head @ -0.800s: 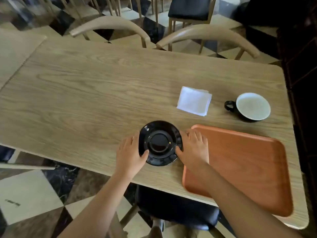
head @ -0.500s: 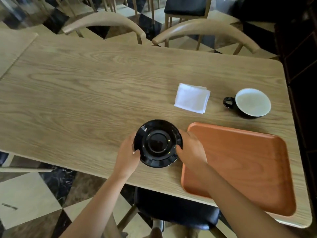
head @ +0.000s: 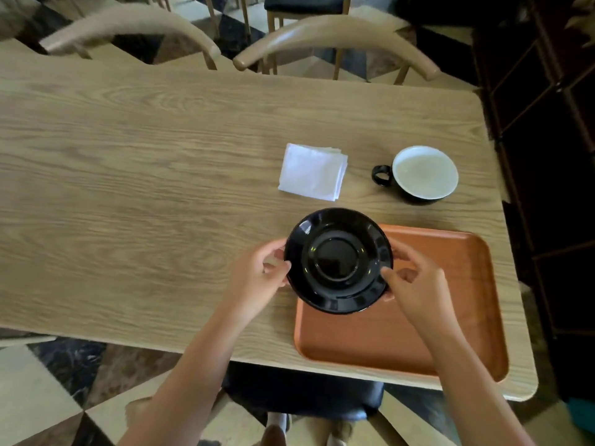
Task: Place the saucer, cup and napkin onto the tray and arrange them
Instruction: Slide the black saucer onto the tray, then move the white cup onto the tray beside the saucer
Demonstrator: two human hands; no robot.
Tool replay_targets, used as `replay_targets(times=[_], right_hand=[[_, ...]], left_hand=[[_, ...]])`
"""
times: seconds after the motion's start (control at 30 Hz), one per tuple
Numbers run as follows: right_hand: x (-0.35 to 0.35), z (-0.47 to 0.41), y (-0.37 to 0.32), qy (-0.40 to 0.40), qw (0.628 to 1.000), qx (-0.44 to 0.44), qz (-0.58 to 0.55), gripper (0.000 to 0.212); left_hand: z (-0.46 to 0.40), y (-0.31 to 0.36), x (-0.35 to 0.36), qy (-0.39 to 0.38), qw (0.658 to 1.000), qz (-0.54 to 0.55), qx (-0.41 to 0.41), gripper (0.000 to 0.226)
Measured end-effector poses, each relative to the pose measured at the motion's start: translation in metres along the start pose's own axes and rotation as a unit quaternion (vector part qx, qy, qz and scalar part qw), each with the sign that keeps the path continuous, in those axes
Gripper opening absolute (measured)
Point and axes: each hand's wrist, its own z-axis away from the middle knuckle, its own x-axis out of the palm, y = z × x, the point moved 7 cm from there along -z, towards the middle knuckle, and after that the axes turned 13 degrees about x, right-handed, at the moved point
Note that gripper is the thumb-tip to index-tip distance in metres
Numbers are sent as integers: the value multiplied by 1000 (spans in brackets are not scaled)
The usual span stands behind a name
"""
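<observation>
Both hands grip the black saucer [head: 338, 260] by its rim, the left hand [head: 257, 278] pinching the left edge and the right hand [head: 415, 284] the right edge, fingers curled closed on it. The saucer overlaps the near-left corner of the orange tray [head: 450, 333] on the wooden table [head: 128, 188]. The white napkin [head: 312, 172] and cup [head: 421, 173] lie on the table beyond the tray

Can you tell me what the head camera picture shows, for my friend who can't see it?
Two hands, the left hand and right hand, hold a black saucer by its edges over the near-left corner of an orange tray. A folded white napkin and a black cup sit on the wooden table beyond.
</observation>
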Motion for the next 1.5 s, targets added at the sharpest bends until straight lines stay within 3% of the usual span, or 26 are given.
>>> replay_targets(times=[0.2, 0.37, 0.8, 0.93, 1.07, 1.2, 1.27, 1.33, 1.5], right_hand=[[-7, -11, 20, -20, 998, 49, -26, 45], [-2, -20, 28, -31, 998, 56, -12, 43], [-7, -27, 21, -62, 995, 73, 27, 38], [-11, -31, 12, -80, 991, 62, 84, 32], [-23, -36, -7, -97, 971, 22, 215, 27], [-61, -41, -51, 49, 964, -125, 231, 26], [-75, -47, -63, 122, 938, -186, 264, 36], [-77, -60, -62, 130, 914, -199, 327, 45], [-77, -91, -44, 92, 883, -154, 434, 51]], left_hand=[[-5, 8, 15, 6, 990, -131, 46, 31], [-9, 10, 19, 2, 983, -174, 56, 32], [-19, -8, 19, 1, 997, -66, -28, 28], [-25, -10, 18, -42, 992, -117, -28, 28], [-40, 14, 16, -95, 960, -261, 20, 31], [-71, 73, 34, -79, 917, -352, 171, 34], [-85, 101, 54, -70, 884, -388, 251, 45], [-95, 115, 77, -78, 855, -411, 306, 58], [-123, 108, 121, -152, 823, -474, 276, 71]])
